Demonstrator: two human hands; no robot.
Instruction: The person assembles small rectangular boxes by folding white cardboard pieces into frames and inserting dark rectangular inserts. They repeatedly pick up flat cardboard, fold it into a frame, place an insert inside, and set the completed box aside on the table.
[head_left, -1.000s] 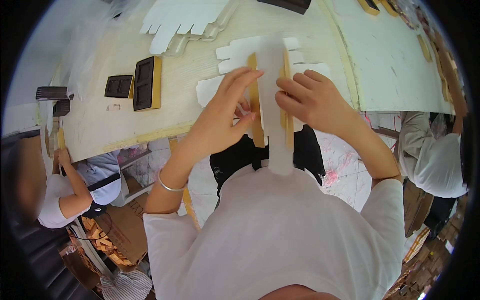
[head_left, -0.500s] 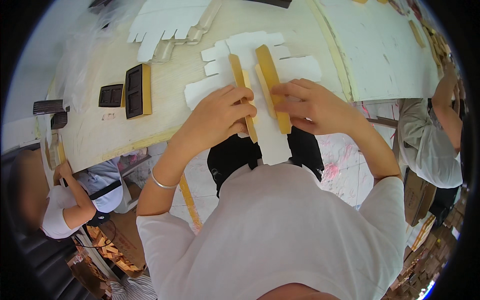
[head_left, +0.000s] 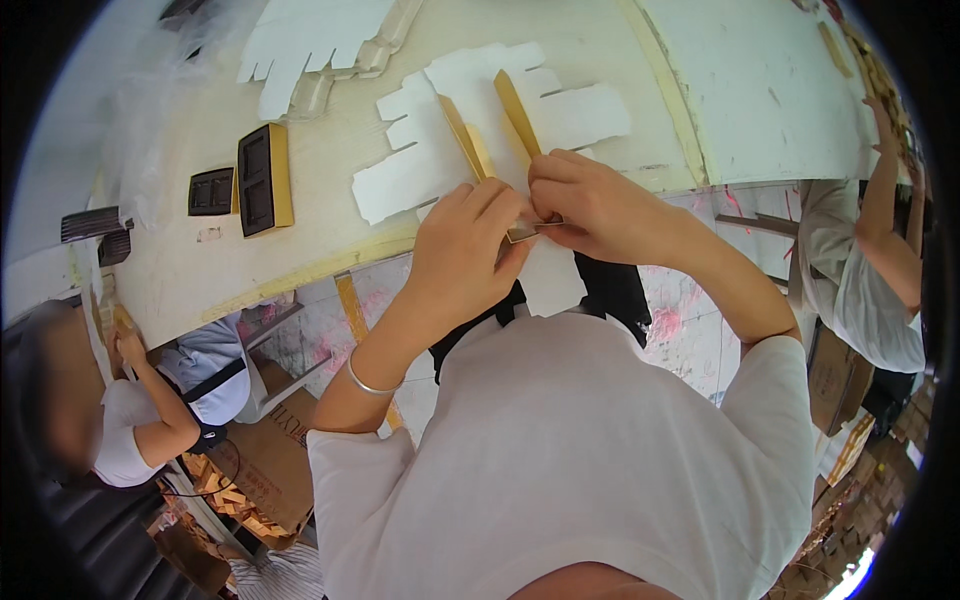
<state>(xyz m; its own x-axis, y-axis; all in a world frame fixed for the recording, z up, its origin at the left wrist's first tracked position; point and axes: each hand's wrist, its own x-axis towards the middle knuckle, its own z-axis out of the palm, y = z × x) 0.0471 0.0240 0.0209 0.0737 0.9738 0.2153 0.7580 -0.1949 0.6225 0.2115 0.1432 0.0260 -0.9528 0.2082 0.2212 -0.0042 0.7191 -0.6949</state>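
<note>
Now, remotely, I see the left hand [head_left: 468, 232] and right hand [head_left: 590, 203], moved in from the carton [head_left: 516, 118] sides, fingers pinched nearly closed on its six-o'clock end flaps, above the table [head_left: 330, 190] edge, so end-folding seems under way.

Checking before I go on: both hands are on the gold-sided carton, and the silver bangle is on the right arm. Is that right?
One part is wrong: the head view shows the silver bangle on the left arm, not the right. The left hand and right hand are both on the gold-sided carton.
</note>
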